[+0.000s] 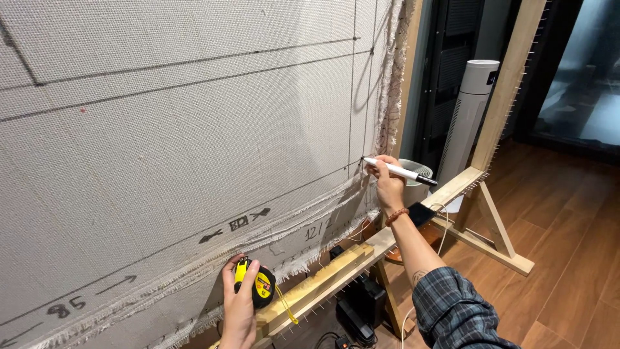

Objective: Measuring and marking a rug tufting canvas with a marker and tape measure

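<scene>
Gripping a white marker pen point(399, 172) with a black cap end, the right hand point(387, 184) presses its tip against a large beige woven cloth point(194, 129) stretched on a wooden frame point(510, 77), at about 3 o'clock in the view. The tip meets a drawn vertical line near the cloth's frayed right edge. On the right wrist sit a beaded bracelet point(396, 215) and a dark watch point(421, 213), above a plaid sleeve point(452, 310). At 6 o'clock, the left hand point(239, 304) is closed around a yellow and black tape measure point(257, 284), held against the cloth's lower frayed hem, just above a wooden bar point(323, 281). A white tower fan point(471, 110) stands at 2 o'clock on the wooden floor point(568, 232).
</scene>
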